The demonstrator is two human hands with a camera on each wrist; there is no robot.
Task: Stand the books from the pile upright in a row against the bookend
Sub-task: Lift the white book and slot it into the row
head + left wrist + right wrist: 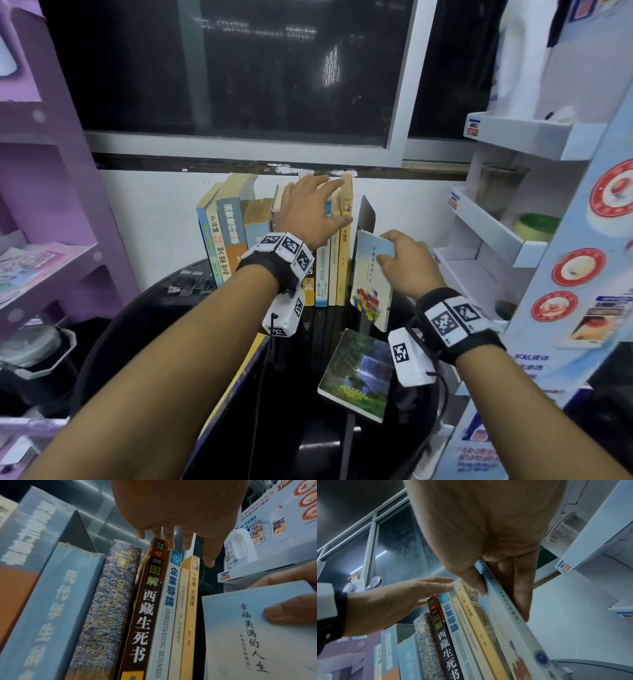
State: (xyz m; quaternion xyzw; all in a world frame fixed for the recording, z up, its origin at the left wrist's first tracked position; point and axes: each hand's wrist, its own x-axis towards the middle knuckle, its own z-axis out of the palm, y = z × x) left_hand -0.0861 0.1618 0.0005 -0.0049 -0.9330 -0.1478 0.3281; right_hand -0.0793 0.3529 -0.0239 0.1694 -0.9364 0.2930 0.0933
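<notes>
A row of upright books (236,233) stands at the back of a black round table (164,308), against the wall. My left hand (308,209) lies spread over the tops of the right-hand books, fingers straight, its fingertips (187,545) near the yellow-spined book (344,250). My right hand (407,263) grips the top edge of a pale blue book (371,281), thumb (288,612) on its cover. That book stands tilted, right of the yellow-spined one. The dark bookend (366,219) rises just behind it. A book with a forest cover (356,371) lies flat on the table.
A white display rack (496,233) stands close on the right, a purple shelf unit (51,205) on the left. A dark window fills the wall above the books. Another flat book with a yellow edge (239,373) lies under my left forearm.
</notes>
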